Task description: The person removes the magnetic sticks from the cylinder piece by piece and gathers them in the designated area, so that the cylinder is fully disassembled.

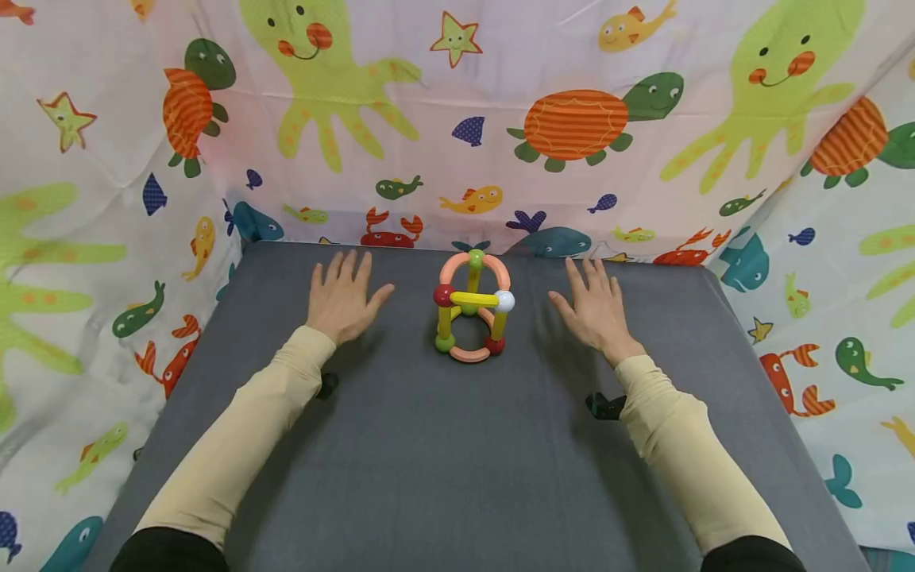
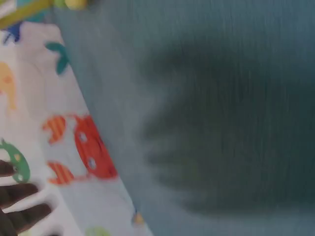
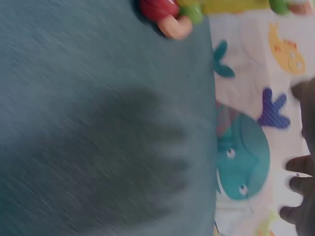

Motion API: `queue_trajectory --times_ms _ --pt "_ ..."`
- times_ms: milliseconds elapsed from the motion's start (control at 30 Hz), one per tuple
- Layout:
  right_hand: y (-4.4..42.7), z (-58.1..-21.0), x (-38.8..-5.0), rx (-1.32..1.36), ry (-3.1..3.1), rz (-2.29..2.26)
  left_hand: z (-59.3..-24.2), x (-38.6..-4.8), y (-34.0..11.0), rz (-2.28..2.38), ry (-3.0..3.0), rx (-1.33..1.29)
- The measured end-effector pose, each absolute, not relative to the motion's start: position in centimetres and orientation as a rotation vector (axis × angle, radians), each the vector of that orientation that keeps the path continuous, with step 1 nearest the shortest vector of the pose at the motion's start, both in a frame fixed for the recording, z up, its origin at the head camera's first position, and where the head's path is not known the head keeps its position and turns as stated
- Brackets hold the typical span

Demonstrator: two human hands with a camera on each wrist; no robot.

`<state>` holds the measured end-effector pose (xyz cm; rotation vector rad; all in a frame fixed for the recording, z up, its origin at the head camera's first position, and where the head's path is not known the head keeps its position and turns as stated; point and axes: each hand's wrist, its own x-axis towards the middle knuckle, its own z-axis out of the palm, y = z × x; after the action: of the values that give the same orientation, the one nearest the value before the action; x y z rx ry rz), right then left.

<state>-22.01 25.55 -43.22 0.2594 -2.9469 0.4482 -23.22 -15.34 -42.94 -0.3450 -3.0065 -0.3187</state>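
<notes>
A built toy frame [image 1: 475, 299] of colored balls, yellow rods and curved salmon pieces stands upright near the back of the grey table. To its left my left hand [image 1: 343, 302] is held with fingers spread, apart from the toy. On the other side my right hand [image 1: 595, 306] is likewise spread, touching nothing. Both hands cast shadows on the cloth. At the top of the right wrist view show a red ball [image 3: 159, 7] and a yellow rod [image 3: 236, 5] of the toy. Blurred fingertips [image 2: 22, 194] enter the left wrist view at its lower left.
Grey cloth covers the table [image 1: 457, 461]. A printed curtain [image 1: 457, 103] with sea animals hangs behind it and along both sides. Dark wrist-worn devices show under the left sleeve [image 1: 328, 386] and the right sleeve [image 1: 604, 407].
</notes>
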Motion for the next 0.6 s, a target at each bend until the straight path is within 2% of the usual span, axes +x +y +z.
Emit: queue_trajectory --times_ms 200,333,600 --pt "22.0 -44.6 -19.4 0.295 -2.776 0.827 -44.1 -20.2 -12.2 -0.910 -2.889 -0.412" --pt "19.6 -46.0 -18.7 0.288 -2.779 1.100 -45.9 -19.4 -9.4 -1.287 -2.888 -0.386" --pt "17.8 -48.6 -18.4 0.314 -2.828 1.232 -48.3 -19.9 -6.6 -1.345 -2.872 -0.417"
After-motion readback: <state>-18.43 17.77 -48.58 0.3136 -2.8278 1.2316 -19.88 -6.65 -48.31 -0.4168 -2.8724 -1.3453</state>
